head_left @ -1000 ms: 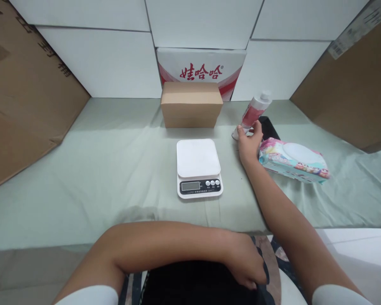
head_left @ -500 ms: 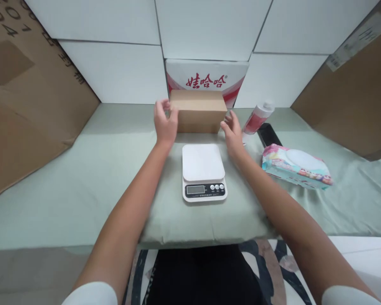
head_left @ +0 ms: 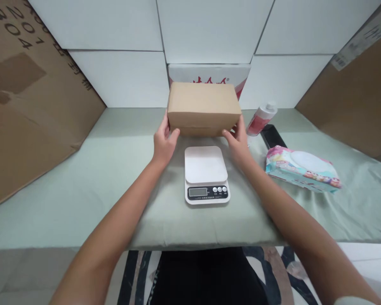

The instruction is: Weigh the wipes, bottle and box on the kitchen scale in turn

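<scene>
A closed brown cardboard box point(head_left: 205, 98) is held between my two hands, just beyond the scale and looking raised off the cloth. My left hand point(head_left: 165, 142) grips its lower left corner, thumb on the front face and fingers along the side. At the lower right corner my right hand point(head_left: 238, 137) holds it the same way, some fingers hidden behind the box. Nearer to me, a white digital kitchen scale point(head_left: 206, 174) lies flat with a bare platform, a dark display and several round buttons.
Right of my hand a white and red bottle point(head_left: 262, 119) stands by a black phone-like object point(head_left: 273, 136) and a pack of wipes point(head_left: 303, 169). Behind is a white carton with red lettering point(head_left: 209, 73). Large cardboard sheets point(head_left: 34, 127) flank the green cloth point(head_left: 114, 178).
My hands have closed on the box from both sides. It has come up and towards me, now covering part of the red lettering behind it. The view has shifted slightly.
</scene>
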`<move>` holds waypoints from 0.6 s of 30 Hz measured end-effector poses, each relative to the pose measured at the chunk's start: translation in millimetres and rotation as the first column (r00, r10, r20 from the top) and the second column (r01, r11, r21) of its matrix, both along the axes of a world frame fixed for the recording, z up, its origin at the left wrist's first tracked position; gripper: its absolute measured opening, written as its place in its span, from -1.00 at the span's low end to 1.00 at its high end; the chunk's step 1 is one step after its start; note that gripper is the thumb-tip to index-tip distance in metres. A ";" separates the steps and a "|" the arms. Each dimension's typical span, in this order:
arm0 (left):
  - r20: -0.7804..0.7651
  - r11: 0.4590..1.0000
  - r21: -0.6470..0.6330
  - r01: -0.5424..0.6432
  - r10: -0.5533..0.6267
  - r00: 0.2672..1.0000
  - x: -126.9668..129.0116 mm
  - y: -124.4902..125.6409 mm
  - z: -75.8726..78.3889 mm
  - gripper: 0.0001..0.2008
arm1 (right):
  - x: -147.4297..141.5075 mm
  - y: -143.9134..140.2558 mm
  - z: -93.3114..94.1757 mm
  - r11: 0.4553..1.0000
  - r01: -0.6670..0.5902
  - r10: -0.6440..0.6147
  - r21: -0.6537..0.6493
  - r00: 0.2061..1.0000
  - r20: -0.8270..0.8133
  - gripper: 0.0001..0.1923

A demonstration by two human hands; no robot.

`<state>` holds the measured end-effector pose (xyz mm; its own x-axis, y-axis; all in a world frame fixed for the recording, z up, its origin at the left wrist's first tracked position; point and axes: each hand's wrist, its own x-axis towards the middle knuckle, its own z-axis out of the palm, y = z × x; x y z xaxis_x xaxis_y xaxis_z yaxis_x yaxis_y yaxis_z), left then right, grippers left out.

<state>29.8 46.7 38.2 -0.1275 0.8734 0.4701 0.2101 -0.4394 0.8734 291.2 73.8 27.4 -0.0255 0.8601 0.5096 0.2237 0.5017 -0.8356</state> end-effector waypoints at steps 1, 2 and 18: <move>-0.027 1.000 0.006 0.020 -0.020 0.999 -1.9 -18.8 -0.1 -0.23 | 7.8 -14.5 1.8 1.000 -0.008 0.008 0.013 1.000 0.014 -0.22; -0.049 0.999 0.013 0.038 -0.037 0.998 -3.9 -38.3 -2.4 -0.21 | 15.5 -29.6 2.4 1.000 -0.014 0.013 0.022 0.999 0.030 -0.20; -0.131 0.993 0.097 0.068 -0.055 0.990 -9.1 -129.7 -56.2 -0.29 | 39.4 -110.6 -36.3 0.998 0.035 -0.032 0.044 0.997 -0.068 -0.15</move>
<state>20.7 -83.0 -18.0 -0.0082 0.8249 0.5652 0.2871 -0.5395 0.7915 330.6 -36.8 -8.9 0.0388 0.8357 0.5478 0.1850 0.5327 -0.8258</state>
